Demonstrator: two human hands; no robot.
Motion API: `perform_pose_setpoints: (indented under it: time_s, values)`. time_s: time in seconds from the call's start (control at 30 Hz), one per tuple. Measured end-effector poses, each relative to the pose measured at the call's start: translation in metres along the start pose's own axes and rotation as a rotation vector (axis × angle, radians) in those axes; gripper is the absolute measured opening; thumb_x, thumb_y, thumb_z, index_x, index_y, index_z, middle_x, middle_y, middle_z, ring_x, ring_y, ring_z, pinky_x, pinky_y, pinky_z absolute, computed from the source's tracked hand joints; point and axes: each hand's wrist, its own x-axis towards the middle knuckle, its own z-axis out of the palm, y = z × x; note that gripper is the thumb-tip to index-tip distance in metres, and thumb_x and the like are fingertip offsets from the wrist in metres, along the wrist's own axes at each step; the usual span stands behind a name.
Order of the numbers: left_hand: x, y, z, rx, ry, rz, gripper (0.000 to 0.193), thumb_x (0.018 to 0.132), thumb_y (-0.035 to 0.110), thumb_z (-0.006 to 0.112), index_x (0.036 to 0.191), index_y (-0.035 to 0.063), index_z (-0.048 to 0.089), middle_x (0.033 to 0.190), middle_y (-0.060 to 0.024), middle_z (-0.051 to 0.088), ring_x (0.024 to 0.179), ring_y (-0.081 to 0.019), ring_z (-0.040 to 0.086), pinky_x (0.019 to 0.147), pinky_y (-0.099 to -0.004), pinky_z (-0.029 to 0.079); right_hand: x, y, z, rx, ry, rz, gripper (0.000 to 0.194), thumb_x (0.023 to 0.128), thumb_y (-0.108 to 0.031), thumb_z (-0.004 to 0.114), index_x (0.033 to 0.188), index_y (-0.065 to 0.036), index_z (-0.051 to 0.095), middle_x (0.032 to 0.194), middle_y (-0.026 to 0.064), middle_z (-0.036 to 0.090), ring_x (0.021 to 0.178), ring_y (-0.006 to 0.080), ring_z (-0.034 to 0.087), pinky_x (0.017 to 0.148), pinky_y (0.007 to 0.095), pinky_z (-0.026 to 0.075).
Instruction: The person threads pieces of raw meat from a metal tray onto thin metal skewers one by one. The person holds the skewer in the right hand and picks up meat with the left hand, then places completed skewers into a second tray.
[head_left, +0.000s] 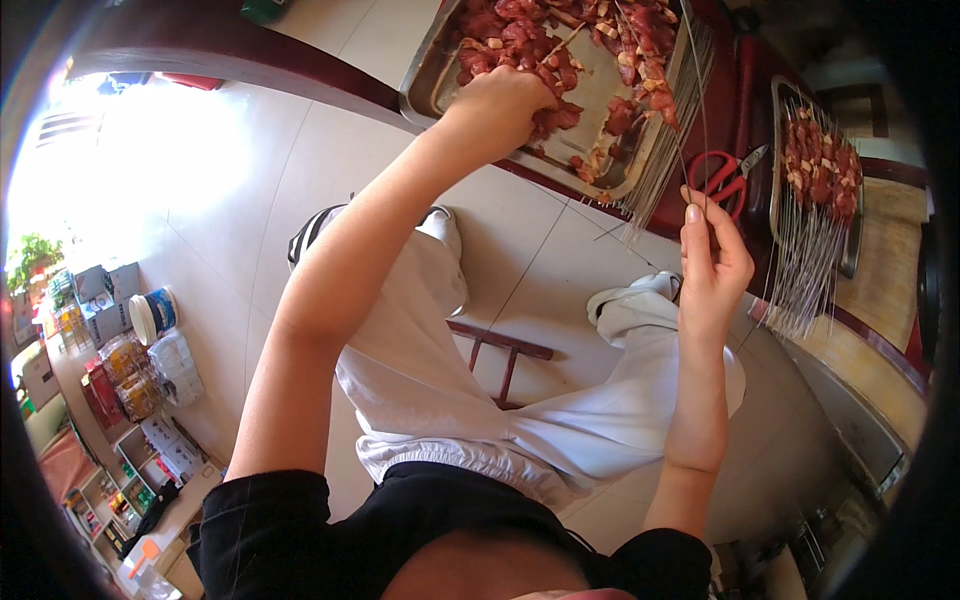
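Observation:
My left hand (502, 109) reaches into a metal tray (637, 176) of raw red meat pieces (517, 30); its fingertips are hidden among the meat, so what they grip does not show. Between the thumb and fingers of my right hand (709, 240) are thin metal skewers (703, 112), pointing up past the tray's right edge. Meat with pale chunks (649, 67) lies in line near them. Red-handled scissors (720, 176) lie just beyond my right fingertips. Many bare skewers (667, 157) lie along the tray's right side.
Right of the scissors, a second metal tray (778, 150) holds loaded meat skewers (821, 165), their bare ends jutting over its near edge. Both trays rest on a dark red table (754, 97). Below are my knees and a wooden stool's bars (517, 349). A white bucket (154, 315) stands far left.

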Motion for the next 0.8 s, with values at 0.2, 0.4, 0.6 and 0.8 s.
perform_pose_setpoints:
  time_s: [0.2, 0.4, 0.6, 0.8]
  values:
    - [0.001, -0.012, -0.034, -0.204, -0.055, -0.085, 0.034, 0.072, -0.009, 0.053, 0.100, 0.0022, 0.068, 0.090, -0.0143, 0.070, 0.084, -0.0298, 0.067, 0.080, -0.0388, 0.052, 0.003, 0.000, 0.000, 0.012, 0.027, -0.015, 0.019, 0.093, -0.010, 0.061, 0.108, 0.001, 0.069, 0.077, -0.0040, 0.061, 0.059, 0.0015, 0.043, 0.052, 0.0175, 0.034]
    - [-0.014, 0.014, -0.003, -0.254, -0.207, 0.054, 0.028, 0.080, 0.000, 0.056, 0.104, 0.0081, 0.067, 0.089, -0.0173, 0.067, 0.082, -0.0348, 0.064, 0.074, -0.0414, 0.051, 0.004, 0.002, 0.001, 0.006, 0.005, 0.010, 0.020, 0.094, -0.011, 0.061, 0.108, 0.001, 0.069, 0.080, -0.0029, 0.063, 0.060, 0.0017, 0.044, 0.053, 0.0184, 0.037]
    - [-0.008, 0.040, 0.007, -0.162, -0.116, 0.183, 0.029, 0.078, -0.001, 0.057, 0.104, 0.0076, 0.067, 0.083, -0.0162, 0.066, 0.082, -0.0354, 0.063, 0.074, -0.0457, 0.049, 0.005, 0.004, 0.006, 0.018, 0.000, 0.016, 0.020, 0.094, -0.011, 0.061, 0.108, 0.002, 0.068, 0.084, -0.0025, 0.064, 0.063, 0.0018, 0.045, 0.054, 0.0181, 0.037]
    - [0.017, 0.020, 0.000, -0.147, 0.158, 0.130, 0.033, 0.071, 0.002, 0.063, 0.103, 0.0078, 0.068, 0.094, -0.0155, 0.068, 0.090, -0.0339, 0.064, 0.078, -0.0436, 0.051, 0.006, 0.003, 0.006, 0.063, -0.015, 0.060, 0.021, 0.094, -0.010, 0.061, 0.110, 0.002, 0.068, 0.082, -0.0035, 0.062, 0.062, 0.0013, 0.043, 0.054, 0.0174, 0.036]
